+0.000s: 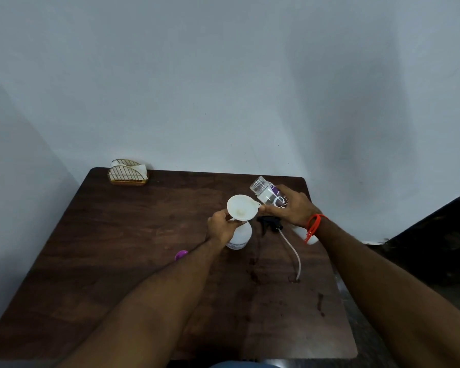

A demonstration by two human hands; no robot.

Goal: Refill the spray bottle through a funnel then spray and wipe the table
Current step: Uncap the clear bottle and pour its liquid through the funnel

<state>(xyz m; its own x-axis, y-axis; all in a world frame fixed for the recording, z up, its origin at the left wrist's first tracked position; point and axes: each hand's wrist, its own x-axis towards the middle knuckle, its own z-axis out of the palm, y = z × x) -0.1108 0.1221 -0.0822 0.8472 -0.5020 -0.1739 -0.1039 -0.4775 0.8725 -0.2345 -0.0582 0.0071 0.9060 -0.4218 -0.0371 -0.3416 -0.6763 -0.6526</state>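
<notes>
**Over the funnel, refill bottle tipped and ready**

Above the spray bottle (pixel 239 236), which stands upright near the middle of the dark wooden table (pixel 117 261), we see a white funnel (pixel 241 207) seated in its open neck. In the head view, our only view, we take the spray bottle as our landmark.

Our left hand (pixel 220 228) grips the funnel's stem and the bottle neck from the left, we judge to keep the funnel from tipping while liquid goes in. Our right hand (pixel 290 208), just to the right of the spray bottle and above it, is wrapped around a clear refill bottle (pixel 267 191) with a purple label, tilted with its uncapped mouth up and toward the funnel rim. We read this as the moment just before or at the start of pouring; no stream is visible.

The funnel bowl looks empty or nearly so. How full either bottle is we cannot tell.

Right of the spray bottle lies the black trigger head (pixel 270 224), its dip tube (pixel 294 253) trailing toward us, set aside so the neck is free. A purple cap (pixel 181 254) lies to the left, nearer us. Far behind and left stands a napkin holder (pixel 128 172), likely for the wiping.
</notes>
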